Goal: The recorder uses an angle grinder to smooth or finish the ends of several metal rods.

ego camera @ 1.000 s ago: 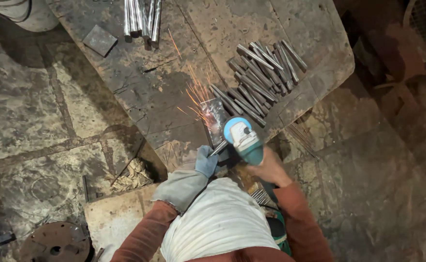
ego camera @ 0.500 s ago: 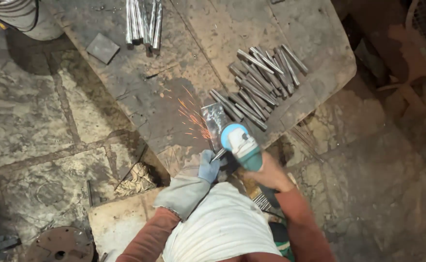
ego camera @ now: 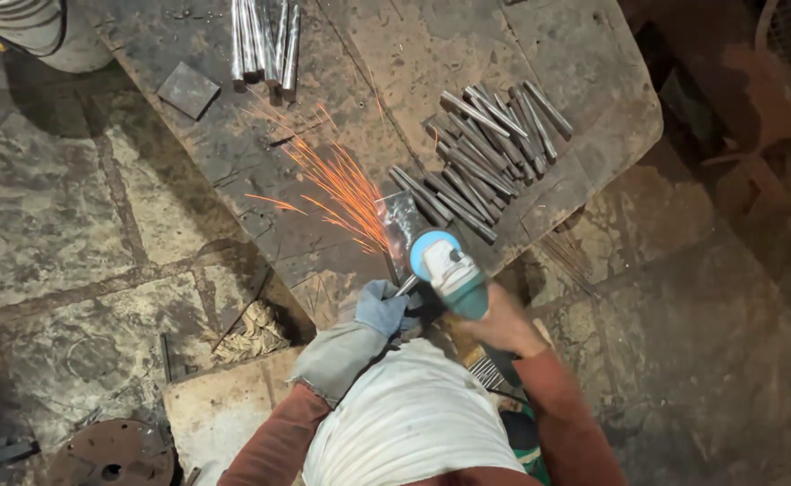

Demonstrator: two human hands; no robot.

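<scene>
Floor [ego camera: 62,207]: cracked stone slabs, dusty, spreading left of and below the worktop.
Worktop [ego camera: 233,171]: a dark, scarred slab set at a slant across the upper middle of the view, its near edge just in front of the person.
Person: seen from above, pale cloth over the lap, rust-coloured sleeves reaching toward the worktop edge.
Pile of short metal bars [ego camera: 490,153]: many grey bars lying side by side and overlapping on the right part of the worktop, just beyond the grinder.
Long metal rods [ego camera: 265,40]: a bundle at the top edge, well apart from the hands.
Rusty round disc [ego camera: 112,454]: on the floor at lower left, far from the work.
Sparks [ego camera: 332,193]: orange streaks fanning up and to the left from the grinder's head across the worktop.
Angle grinder [ego camera: 449,270]: teal and white body at the near edge of the worktop, its head against a shiny metal piece.
Metal piece [ego camera: 402,220]: bright and flat-looking, on the worktop touching the pile's near side, directly under the grinder head.
Left hand [ego camera: 382,308]: in a blue-grey work glove, fingers closed round the grinder's side handle.
Right hand [ego camera: 494,319]: bare, fingers wrapped round the rear of the grinder body.
Square metal plate [ego camera: 188,90]: dark, lying flat at the worktop's left edge.
</scene>
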